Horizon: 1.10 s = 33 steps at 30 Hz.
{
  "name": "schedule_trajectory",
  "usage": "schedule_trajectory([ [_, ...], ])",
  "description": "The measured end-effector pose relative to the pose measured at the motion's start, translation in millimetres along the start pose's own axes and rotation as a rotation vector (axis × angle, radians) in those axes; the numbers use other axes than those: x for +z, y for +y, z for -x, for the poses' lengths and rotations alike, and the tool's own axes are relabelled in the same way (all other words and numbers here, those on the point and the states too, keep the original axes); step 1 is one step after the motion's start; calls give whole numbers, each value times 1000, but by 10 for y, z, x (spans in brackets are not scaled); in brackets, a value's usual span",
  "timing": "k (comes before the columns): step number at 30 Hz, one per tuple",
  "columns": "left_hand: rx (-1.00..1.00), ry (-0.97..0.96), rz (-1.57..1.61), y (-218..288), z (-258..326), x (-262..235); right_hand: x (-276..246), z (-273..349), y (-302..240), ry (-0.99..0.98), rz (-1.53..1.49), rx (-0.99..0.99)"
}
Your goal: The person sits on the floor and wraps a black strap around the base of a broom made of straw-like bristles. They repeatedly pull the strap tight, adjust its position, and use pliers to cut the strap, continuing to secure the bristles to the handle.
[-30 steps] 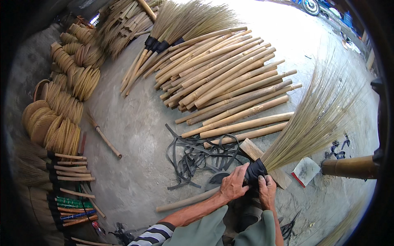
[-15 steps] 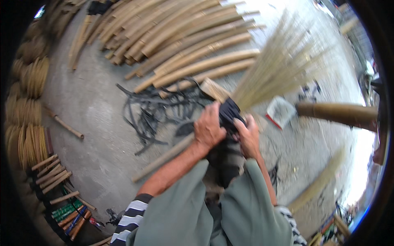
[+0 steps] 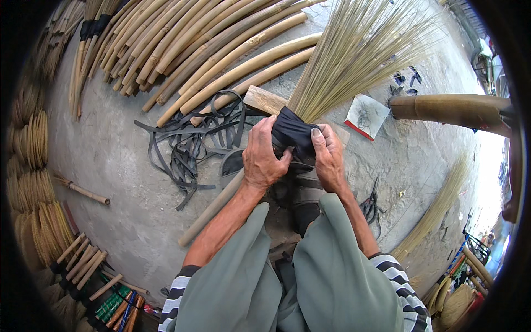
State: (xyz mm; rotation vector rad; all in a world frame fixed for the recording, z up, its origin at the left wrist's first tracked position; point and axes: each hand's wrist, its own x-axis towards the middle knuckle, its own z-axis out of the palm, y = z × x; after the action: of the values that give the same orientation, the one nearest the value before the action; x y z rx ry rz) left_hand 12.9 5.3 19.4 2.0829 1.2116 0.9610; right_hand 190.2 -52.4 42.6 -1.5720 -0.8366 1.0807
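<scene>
Here, the left hand (image 3: 262,156) and right hand (image 3: 331,159) both grip the black wrap (image 3: 297,131) between them; the bristles (image 3: 349,62) slant away, fanning rightward.

**Hand Clearance and Obstructions**

Left: a lane of open floor (image 3: 113,157) runs between the yellow coils (image 3: 37,221) and the tangled black straps (image 3: 181,159). A short brush (image 3: 88,192) intrudes at its left edge. Far: stacked poles (image 3: 207,47) and the upright bristle fan (image 3: 354,63) obstruct reach. Right: a brown post (image 3: 442,112) bars the far side; nearer, passage exists between scissors (image 3: 369,206) and grass bundle (image 3: 437,210).
</scene>
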Motion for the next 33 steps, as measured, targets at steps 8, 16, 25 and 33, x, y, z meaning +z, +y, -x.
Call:
schedule_trajectory([
  [8,-39,104,34,-109,-4,88,193,610,-50,-248,-329,449],
  [16,-124,214,62,-241,34,97,-51,445,276,-87,230,66],
  [25,-247,62,-17,-320,-368,-289,664,-502,408,-95,-12,54],
  [33,-570,-233,163,-27,5,-243,156,231,126,-143,40,147],
])
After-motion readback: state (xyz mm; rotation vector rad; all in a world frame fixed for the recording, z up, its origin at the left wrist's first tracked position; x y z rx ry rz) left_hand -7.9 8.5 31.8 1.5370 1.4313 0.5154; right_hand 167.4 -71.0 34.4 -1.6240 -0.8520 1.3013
